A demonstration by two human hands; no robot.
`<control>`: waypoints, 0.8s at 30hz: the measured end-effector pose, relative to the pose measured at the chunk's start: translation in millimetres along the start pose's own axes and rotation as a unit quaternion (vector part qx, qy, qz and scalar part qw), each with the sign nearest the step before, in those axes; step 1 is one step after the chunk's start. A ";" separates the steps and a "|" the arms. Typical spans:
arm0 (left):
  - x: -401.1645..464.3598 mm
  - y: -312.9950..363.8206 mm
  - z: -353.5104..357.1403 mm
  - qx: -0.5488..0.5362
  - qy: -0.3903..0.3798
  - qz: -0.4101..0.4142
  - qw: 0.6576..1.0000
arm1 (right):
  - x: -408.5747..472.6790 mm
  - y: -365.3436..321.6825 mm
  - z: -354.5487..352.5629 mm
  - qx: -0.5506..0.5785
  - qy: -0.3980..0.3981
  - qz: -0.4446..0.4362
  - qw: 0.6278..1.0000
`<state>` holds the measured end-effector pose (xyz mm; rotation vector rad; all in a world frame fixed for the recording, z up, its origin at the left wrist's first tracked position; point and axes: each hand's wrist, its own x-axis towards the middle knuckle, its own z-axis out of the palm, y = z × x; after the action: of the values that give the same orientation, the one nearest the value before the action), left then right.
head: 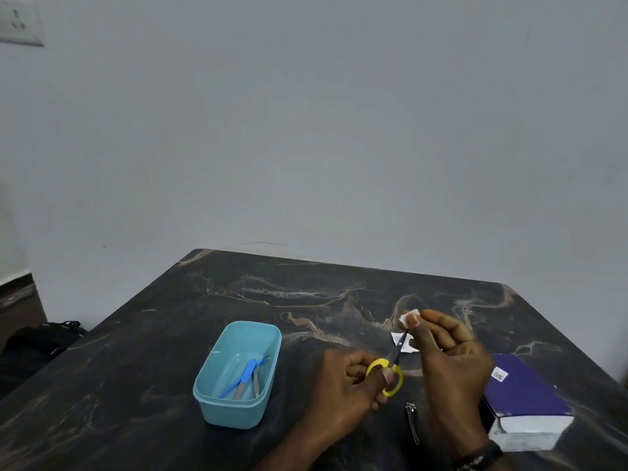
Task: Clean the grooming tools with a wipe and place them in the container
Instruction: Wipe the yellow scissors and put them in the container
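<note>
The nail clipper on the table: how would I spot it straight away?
Start at the dark marbled table and find the purple box at its right side. Just left of it, between the two wrists, lies the nail clipper, a slim silver metal bar, the only loose tool outside the blue container.

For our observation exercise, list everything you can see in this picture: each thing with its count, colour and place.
container: 1, light blue, table left-centre
tools in container: several, blue and grey
scissors: 1, yellow handles, held above table
wipe: 1, white, at the scissor tips
torn sachet: 1, white, behind the hands
nail clipper: 1, silver, near edge
box: 1, purple and white, right
table: 1, dark marbled
wall socket: 1, top left
left hand: grips scissors
right hand: fingers pinch wipe
</note>
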<state>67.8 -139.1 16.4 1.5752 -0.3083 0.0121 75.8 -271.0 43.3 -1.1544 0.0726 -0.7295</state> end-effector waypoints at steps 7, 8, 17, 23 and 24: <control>-18.2 26.1 -14.9 0.200 0.039 0.195 0.959 | 1.8 -12.5 4.1 0.088 0.039 -0.003 0.995; -21.2 29.6 -21.3 0.244 0.057 0.229 0.941 | 3.5 -14.2 3.9 0.106 0.034 0.003 0.994; -47.8 74.1 -134.7 0.526 0.269 0.110 0.799 | 8.8 -12.1 -3.7 0.073 -0.010 0.005 0.997; -30.7 62.5 -124.6 0.680 0.161 -0.140 0.702 | 8.9 -9.5 -5.4 0.040 -0.030 0.004 0.999; -28.6 61.3 -122.3 0.688 0.149 -0.159 0.692 | 9.4 -9.6 -6.1 0.035 -0.030 0.003 0.999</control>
<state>50.4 -13.4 74.9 3.0704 0.3868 0.2906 75.9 -283.1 51.7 -1.1070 0.0005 -0.6867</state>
